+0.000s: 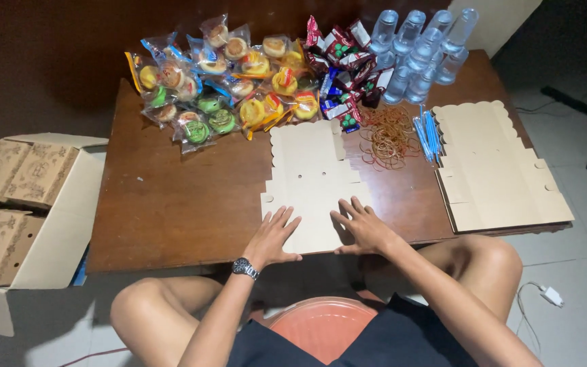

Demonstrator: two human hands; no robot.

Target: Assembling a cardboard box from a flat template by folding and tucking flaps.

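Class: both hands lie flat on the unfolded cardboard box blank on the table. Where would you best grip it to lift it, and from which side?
Probably the near edge of the cardboard blank, from the person's side: it reaches the table edge under the left hand and right hand, so fingers could slip beneath the flat sheet.

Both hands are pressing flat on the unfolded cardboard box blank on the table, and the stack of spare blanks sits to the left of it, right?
Not quite. In the head view the left hand and right hand do press the flat blank, but the stack of spare blanks lies to its right, past the rubber bands.

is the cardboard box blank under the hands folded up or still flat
Flat: the cardboard box blank lies spread on the table, no flaps raised, both hands pressing on it.
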